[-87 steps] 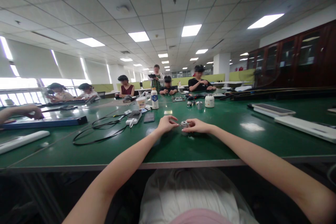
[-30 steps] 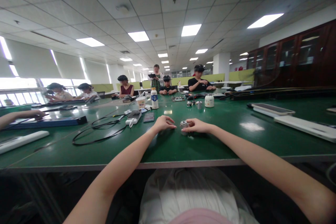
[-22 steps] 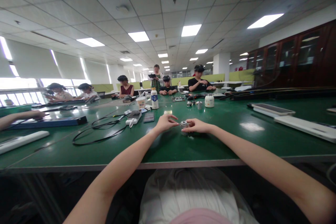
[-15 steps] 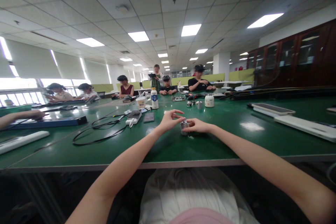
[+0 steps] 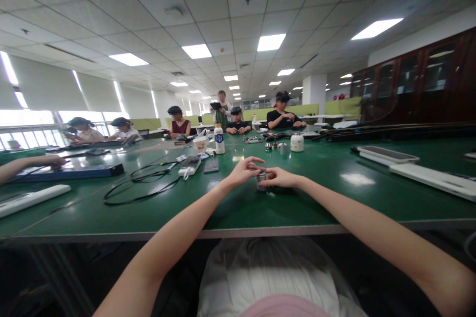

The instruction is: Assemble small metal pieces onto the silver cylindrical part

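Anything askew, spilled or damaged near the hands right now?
No spill or damage stands out. The small metal cylinder stands upright, held by the right hand. The black cable looks slightly untidy, sprawled in a loose loop left of the left hand.

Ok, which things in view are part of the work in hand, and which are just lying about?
In the work:
metal cylinder, held by the right hand
left hand, fingers at its top, contact unclear

Apparently lying about:
bottle with blue label
paper cup
white jar
grey metal piece beside the jar (might belong; can't tell)
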A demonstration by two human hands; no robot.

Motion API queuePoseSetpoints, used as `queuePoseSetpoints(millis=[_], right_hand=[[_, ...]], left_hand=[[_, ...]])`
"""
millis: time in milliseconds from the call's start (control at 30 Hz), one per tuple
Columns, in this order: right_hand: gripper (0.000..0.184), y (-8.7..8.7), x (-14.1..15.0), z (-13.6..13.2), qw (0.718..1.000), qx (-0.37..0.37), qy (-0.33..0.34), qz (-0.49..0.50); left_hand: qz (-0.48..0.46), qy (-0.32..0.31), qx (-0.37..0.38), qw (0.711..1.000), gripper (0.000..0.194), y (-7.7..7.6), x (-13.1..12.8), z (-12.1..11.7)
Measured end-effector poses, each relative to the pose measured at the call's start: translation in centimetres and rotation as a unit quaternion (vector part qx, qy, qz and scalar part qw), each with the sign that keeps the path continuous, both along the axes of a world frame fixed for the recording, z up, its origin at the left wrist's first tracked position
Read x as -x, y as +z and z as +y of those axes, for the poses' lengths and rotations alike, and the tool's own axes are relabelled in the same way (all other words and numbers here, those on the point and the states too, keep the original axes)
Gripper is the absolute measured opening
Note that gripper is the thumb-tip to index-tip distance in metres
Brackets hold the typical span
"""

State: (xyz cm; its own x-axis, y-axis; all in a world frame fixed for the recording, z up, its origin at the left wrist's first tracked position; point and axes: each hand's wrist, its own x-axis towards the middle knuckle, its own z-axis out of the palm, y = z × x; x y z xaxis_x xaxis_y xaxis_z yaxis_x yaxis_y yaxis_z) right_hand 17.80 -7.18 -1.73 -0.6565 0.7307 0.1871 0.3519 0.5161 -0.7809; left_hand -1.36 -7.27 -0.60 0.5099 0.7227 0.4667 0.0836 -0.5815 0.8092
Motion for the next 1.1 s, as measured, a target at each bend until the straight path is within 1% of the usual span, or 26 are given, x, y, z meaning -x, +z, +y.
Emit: queuePoseSetpoints(millis=[67, 133, 300, 367, 433, 533, 600, 700, 733, 800, 867, 967, 1033, 1100], right_hand=[[0.064, -0.1, 0.0, 0.1, 1.000, 0.000, 0.002, 0.001], [0.063, -0.1, 0.0, 0.1, 1.000, 0.004, 0.002, 0.001], [0.063, -0.2, -0.1, 0.3, 1.000, 0.010, 0.002, 0.002], [0.061, -0.2, 0.0, 0.3, 1.000, 0.008, 0.002, 0.003], [0.058, -0.2, 0.0, 0.3, 1.000, 0.006, -0.002, 0.003], [0.054, -0.2, 0.0, 0.2, 1.000, 0.006, -0.007, -0.003], [0.053, -0.1, 0.0, 0.1, 1.000, 0.008, -0.005, -0.002], [0.051, 0.0, 0.0, 0.0, 1.000, 0.012, 0.000, 0.000], [0.051, 0.0, 0.0, 0.0, 1.000, 0.014, 0.001, -0.001], [0.052, 0.1, 0.0, -0.1, 1.000, 0.015, 0.001, -0.004], [0.052, 0.1, 0.0, -0.2, 1.000, 0.016, -0.001, -0.003], [0.052, 0.1, 0.0, -0.2, 1.000, 0.014, -0.002, 0.000], [0.052, 0.1, 0.0, -0.2, 1.000, 0.011, -0.001, -0.001], [0.052, 0.0, 0.0, -0.1, 1.000, 0.005, -0.004, -0.005]], left_hand=[[0.000, 0.006, -0.005, 1.000, 0.037, 0.0, 0.1, 0.1], [0.006, 0.029, -0.021, 0.999, 0.036, 0.0, 0.2, 0.0], [0.035, 0.089, -0.100, 0.990, 0.037, 0.1, 0.1, -0.7], [0.028, 0.105, -0.125, 0.986, 0.035, 0.2, -0.2, -0.8], [0.006, 0.136, -0.142, 0.981, 0.034, 0.3, -0.3, -0.5], [-0.011, 0.210, -0.148, 0.966, 0.033, 0.4, 0.4, 0.5], [0.034, 0.232, -0.115, 0.965, 0.035, 0.1, 1.5, 1.3], [0.156, 0.201, -0.044, 0.966, 0.034, -0.8, 3.2, 2.3], [0.184, 0.183, -0.024, 0.965, 0.035, -1.1, 3.6, 2.5], [0.205, 0.157, -0.006, 0.966, 0.037, -1.7, 4.2, 2.8], [0.203, 0.151, -0.009, 0.967, 0.039, -2.0, 4.3, 2.9], [0.186, 0.170, -0.042, 0.967, 0.038, -1.8, 3.7, 2.7], [0.137, 0.176, -0.071, 0.972, 0.037, -1.4, 3.0, 2.3], [0.071, 0.164, -0.088, 0.980, 0.039, -0.9, 2.0, 1.7]])
